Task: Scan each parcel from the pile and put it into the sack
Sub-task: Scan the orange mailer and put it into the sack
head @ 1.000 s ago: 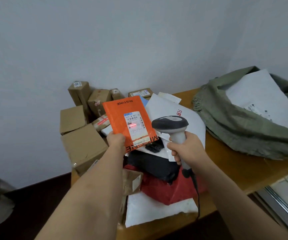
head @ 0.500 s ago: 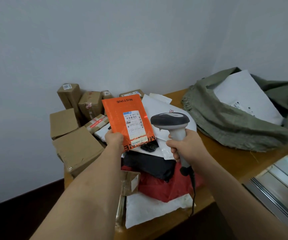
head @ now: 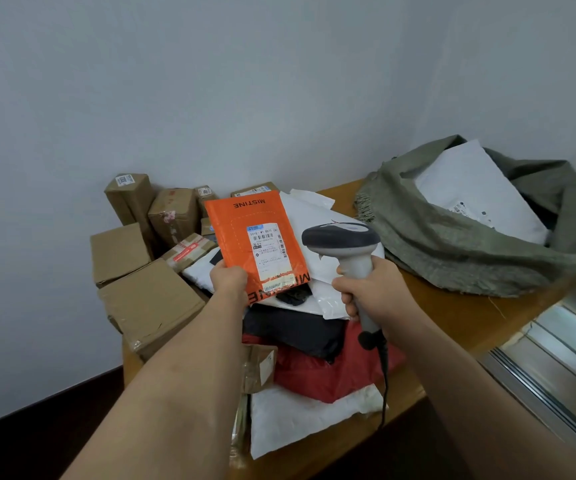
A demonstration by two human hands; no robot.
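We grip the orange parcel (head: 251, 237) by its lower left corner in our left hand (head: 229, 277), thumb on the face, holding it upright above the pile with its white label (head: 267, 252) turned toward us. Our right hand (head: 371, 289) is clenched around the handle of the scanner (head: 343, 247), whose dark head sits just right of the parcel; its cable (head: 383, 375) hangs down past the table edge. Beneath both hands lie white, black and red mailers (head: 314, 375), and brown boxes (head: 148, 303) are stacked to the left against the wall. The green sack (head: 452, 244) rests open at the right end of the wooden table (head: 452, 313), well apart from the parcel, with a white parcel (head: 470, 192) already inside.
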